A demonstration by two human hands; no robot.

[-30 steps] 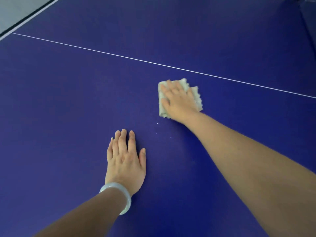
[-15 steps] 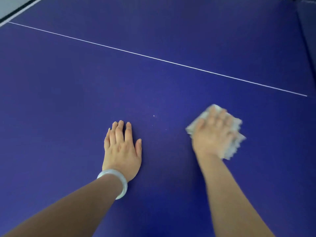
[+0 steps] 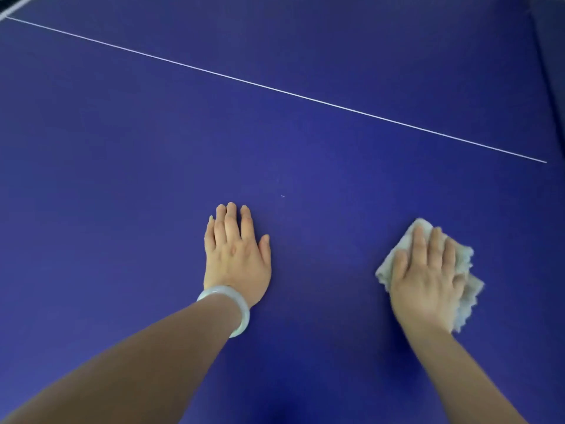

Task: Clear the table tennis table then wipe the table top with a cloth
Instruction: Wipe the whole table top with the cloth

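The blue table tennis table top (image 3: 153,166) fills the view. A pale, crumpled cloth (image 3: 464,270) lies flat on it at the lower right. My right hand (image 3: 428,276) presses down on the cloth with straight fingers and covers most of it. My left hand (image 3: 237,255) rests flat on the bare table near the middle, fingers straight and together, with a pale bangle on the wrist.
A thin white line (image 3: 275,88) crosses the table top diagonally from upper left to right. A tiny white speck (image 3: 282,196) lies just beyond my left hand. The table's white-edged corner (image 3: 9,9) shows at the top left.
My right hand has swept the cloth from near the white line back toward me and to the right. My left hand has stayed flat in place on the table.
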